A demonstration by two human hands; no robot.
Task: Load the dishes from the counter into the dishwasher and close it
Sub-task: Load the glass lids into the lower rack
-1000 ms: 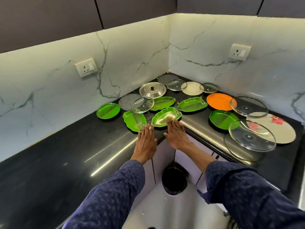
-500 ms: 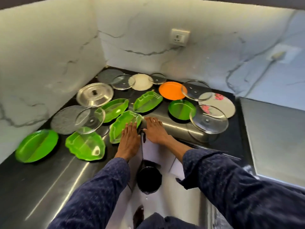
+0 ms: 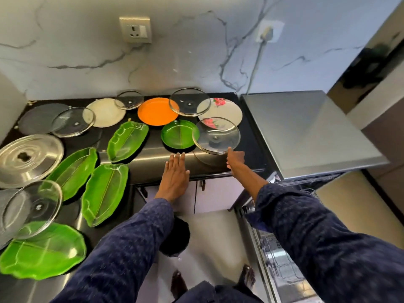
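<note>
Several dishes lie on the black counter [image 3: 153, 165]: green leaf-shaped trays [image 3: 127, 141], a round green plate [image 3: 178, 134], an orange plate [image 3: 156, 111], a flowered plate [image 3: 227, 110], glass lids and a steel lid [image 3: 27, 159]. My left hand [image 3: 176, 174] lies flat on the counter edge, fingers straight, just below the round green plate. My right hand [image 3: 235, 159] reaches to the near rim of a glass lid [image 3: 216, 135], fingers extended; it holds nothing I can see. The dishwasher [image 3: 306, 132] stands at the right, its door open with a rack [image 3: 275, 243] showing below.
A wall socket [image 3: 135, 29] and a plugged-in cable [image 3: 265, 33] sit on the marble backsplash. A black bin [image 3: 177, 239] stands on the floor by the cabinet doors. My bare feet [image 3: 178, 283] are at the bottom of the view.
My view swung right, bringing the dishwasher into sight. Both hands slid right along the counter edge; the right hand moved from the green tray toward the glass lid.
</note>
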